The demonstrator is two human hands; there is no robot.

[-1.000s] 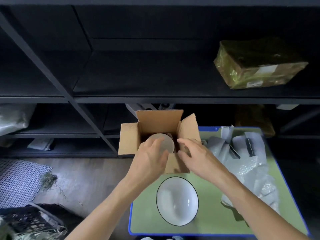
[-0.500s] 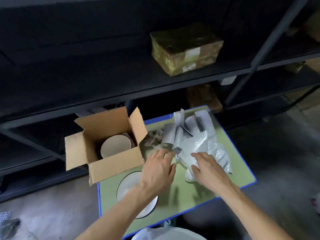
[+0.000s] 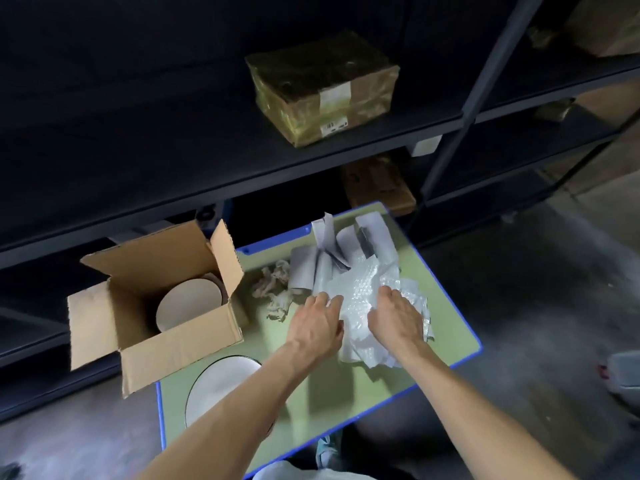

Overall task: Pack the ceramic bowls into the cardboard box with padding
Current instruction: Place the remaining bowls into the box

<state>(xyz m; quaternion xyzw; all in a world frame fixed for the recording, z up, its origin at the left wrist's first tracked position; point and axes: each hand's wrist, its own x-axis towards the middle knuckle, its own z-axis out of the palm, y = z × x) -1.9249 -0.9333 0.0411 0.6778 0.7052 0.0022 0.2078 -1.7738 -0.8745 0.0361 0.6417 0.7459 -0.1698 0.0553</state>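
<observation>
An open cardboard box (image 3: 180,348) stands at the left edge of the green table (image 3: 446,299), flaps up. A beige ceramic bowl (image 3: 188,303) lies inside it. A white bowl with a dark rim (image 3: 221,386) sits on the table in front of the box, partly hidden by my left forearm. A heap of bubble wrap (image 3: 360,289) lies to the right. My left hand (image 3: 318,323) rests palm down on its left edge. My right hand (image 3: 398,317) presses on its right side, fingers curled into the wrap.
Rolled grey foam sheets (image 3: 349,251) and crumpled paper shreds (image 3: 273,285) lie behind the bubble wrap. Dark metal shelving runs behind the table, holding a taped brown parcel (image 3: 322,88) and a cardboard packet (image 3: 377,185) lower down. Concrete floor lies to the right.
Both hands left the box opening and moved right onto the bubble wrap. The view swung right, so the box now sits at the left.
</observation>
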